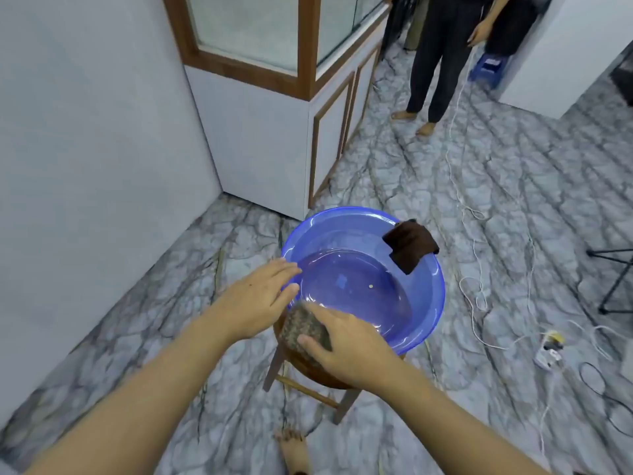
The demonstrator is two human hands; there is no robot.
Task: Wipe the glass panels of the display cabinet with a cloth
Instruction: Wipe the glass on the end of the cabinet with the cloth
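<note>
Right grip (346, 347) clamps the speckled cloth (303, 329) at the near rim of the blue basin (424, 303) on a wooden stool (310, 370); left grip (260, 299) hovers flat-fingered, holding nothing. Display cabinet (260, 142) stands beyond, well apart.

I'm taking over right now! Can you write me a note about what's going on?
Left hand: open, over the basin's left rim, holding nothing.
Right hand: grips the grey cloth at the near rim.
Basin: holds water, sits on a stool; a brown cloth hangs over its far rim.
Cabinet: beyond the basin, to the left.
Done: cloth in hand.
Left: wipe the glass.
</note>
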